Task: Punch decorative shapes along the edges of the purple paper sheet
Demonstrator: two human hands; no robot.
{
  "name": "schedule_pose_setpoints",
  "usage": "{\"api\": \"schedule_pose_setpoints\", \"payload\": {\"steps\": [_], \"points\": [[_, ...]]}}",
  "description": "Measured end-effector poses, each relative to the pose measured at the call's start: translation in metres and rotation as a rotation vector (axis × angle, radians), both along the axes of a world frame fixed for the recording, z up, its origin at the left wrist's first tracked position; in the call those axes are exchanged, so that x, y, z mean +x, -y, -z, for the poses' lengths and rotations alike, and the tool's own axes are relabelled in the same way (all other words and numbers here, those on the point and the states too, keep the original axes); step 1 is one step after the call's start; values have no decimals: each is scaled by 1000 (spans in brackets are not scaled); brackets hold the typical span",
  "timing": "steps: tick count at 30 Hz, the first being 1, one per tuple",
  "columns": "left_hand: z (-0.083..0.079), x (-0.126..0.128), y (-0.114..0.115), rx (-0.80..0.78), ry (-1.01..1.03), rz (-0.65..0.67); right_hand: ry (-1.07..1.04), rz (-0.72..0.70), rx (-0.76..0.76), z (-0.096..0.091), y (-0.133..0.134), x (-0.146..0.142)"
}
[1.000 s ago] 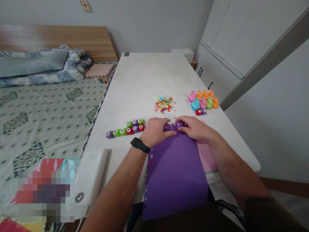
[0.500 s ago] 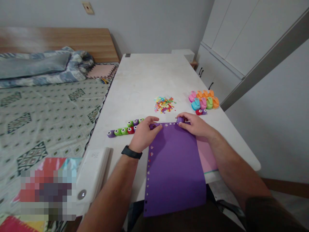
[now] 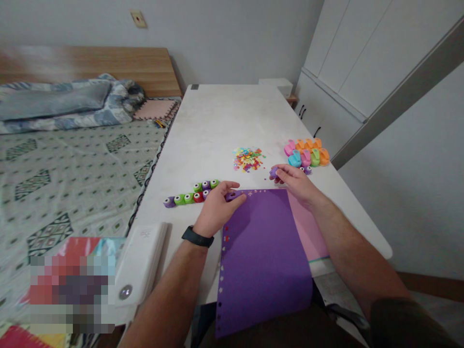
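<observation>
A sheet of purple paper (image 3: pixel 266 251) lies in front of me, its lower part hanging over the table's front edge. Small shaped holes line its left edge and part of its top edge. My left hand (image 3: pixel 221 205) grips its upper left corner, thumb on top. My right hand (image 3: pixel 293 182) pinches a small purple craft punch (image 3: pixel 274 172) just beyond the sheet's top edge, apart from the paper. A tiny purple cut-out (image 3: pixel 265 179) lies near the punch. Beyond is a heap of colourful paper cut-outs (image 3: pixel 249 159).
Several small green, purple and red craft punches (image 3: pixel 188 198) stand in rows left of my left hand. Larger coloured punches (image 3: pixel 308 154) are grouped at the right. Pink paper (image 3: pixel 308 232) lies partly under the purple sheet. A white device (image 3: pixel 143 263) sits at the table's left edge.
My right hand has drawn the purple punch off the sheet's top edge and moved it slightly away. Another hole shows in that edge. My left hand stays at the corner.
</observation>
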State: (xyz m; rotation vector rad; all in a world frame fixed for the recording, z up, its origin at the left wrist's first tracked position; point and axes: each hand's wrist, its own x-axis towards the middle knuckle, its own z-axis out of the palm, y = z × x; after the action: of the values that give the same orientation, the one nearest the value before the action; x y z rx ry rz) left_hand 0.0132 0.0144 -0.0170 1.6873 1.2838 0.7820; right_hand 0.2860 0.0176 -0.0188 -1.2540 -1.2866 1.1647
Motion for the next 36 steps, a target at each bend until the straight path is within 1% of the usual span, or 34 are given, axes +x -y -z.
{"api": "schedule_pose_setpoints", "payload": {"steps": [6, 10, 13, 17, 21, 30, 33, 36], "points": [[2, 0, 4, -10, -38, 4, -107, 21, -70, 1, -1, 0], [0, 1, 6, 4, -53, 30, -179, 23, -111, 2, -2, -1], [-2, 2, 8, 13, -76, 50, -215, 59, -150, 0, -4, -2], [-6, 3, 11, 27, -114, 43, -241, 96, -186, -2, -5, -4], [-7, 3, 13, 17, -100, 45, -219, 114, -165, 0, -6, -4], [-7, 3, 18, 27, -75, 43, -83, 108, -97, 17, -10, 1], [-6, 2, 17, 37, -86, 33, -36, 118, -73, 19, -11, 1], [-6, 3, 17, 46, -94, 28, -34, 141, -66, 18, -11, 2]]}}
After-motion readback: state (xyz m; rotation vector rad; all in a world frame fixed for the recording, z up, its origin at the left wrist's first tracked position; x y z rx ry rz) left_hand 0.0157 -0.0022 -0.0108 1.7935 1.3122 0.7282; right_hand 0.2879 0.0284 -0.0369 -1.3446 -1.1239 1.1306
